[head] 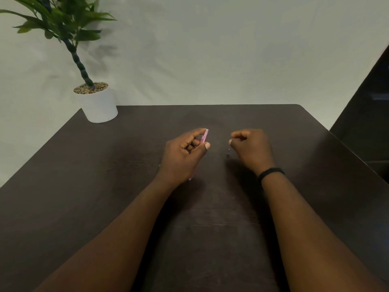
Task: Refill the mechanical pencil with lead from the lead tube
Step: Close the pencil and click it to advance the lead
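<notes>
My left hand (185, 154) is closed around a pink mechanical pencil (204, 137). The pencil's upper end sticks out between thumb and forefinger, and its lower tip shows below the palm, close to the table. My right hand (251, 149) hovers a short way to the right, with fingers curled and thumb and forefinger pinched together. Nothing can be made out between those fingertips. A small pinkish-grey piece (228, 153) sits just below the right thumb; it is too small to tell what it is. No lead tube is identifiable.
The dark wooden table (105, 186) stands against a pale wall. A white pot with a green plant (99, 104) is on its far left corner. Dark furniture (370, 114) borders the table's right side. A black band is on my right wrist.
</notes>
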